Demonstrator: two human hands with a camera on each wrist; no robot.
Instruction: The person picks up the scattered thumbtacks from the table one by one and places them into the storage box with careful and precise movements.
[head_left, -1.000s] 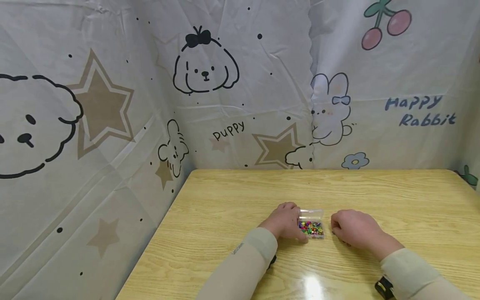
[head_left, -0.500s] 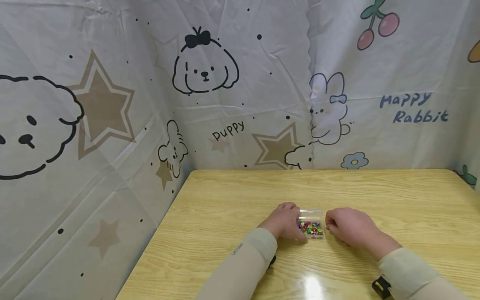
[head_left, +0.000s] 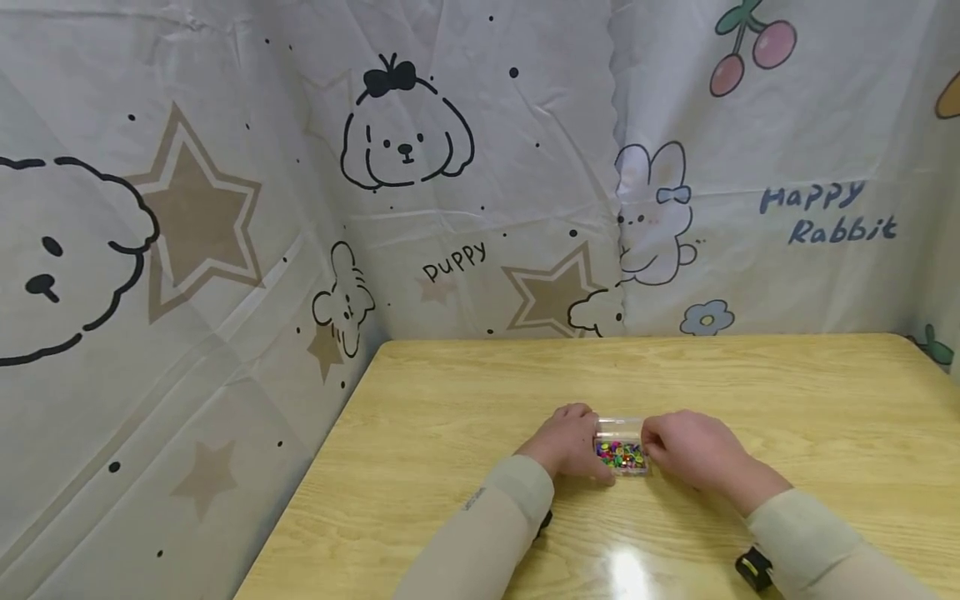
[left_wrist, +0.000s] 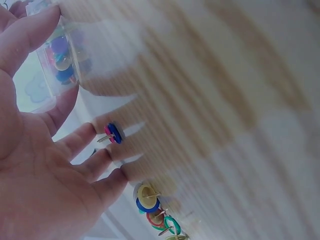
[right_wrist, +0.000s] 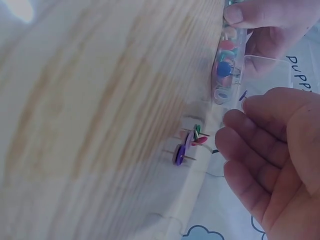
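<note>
A small clear plastic box (head_left: 621, 458) of colourful thumbtacks stands on the table, its transparent lid (head_left: 619, 428) raised at the back. My left hand (head_left: 573, 442) grips the box at its left side; in the left wrist view, thumb and index finger lie on either side of it while the other fingers are spread. At the box's right edge is my right hand (head_left: 693, 450). In the right wrist view, its thumb and index finger pinch a dark blue thumbtack (right_wrist: 243, 95) beside the box, and the other fingers are loosely curled. The head view hides that tack.
Several loose thumbtacks, among them a purple thumbtack (right_wrist: 180, 155), lie on the wooden table (head_left: 480, 392) near my right hand. The left wrist view shows a blue-and-pink thumbtack (left_wrist: 114, 134) and several more. A patterned curtain (head_left: 450, 167) hangs behind the table.
My right hand has moved left, from a short distance away to the right edge of the box. The left hand and the box have stayed in place.
</note>
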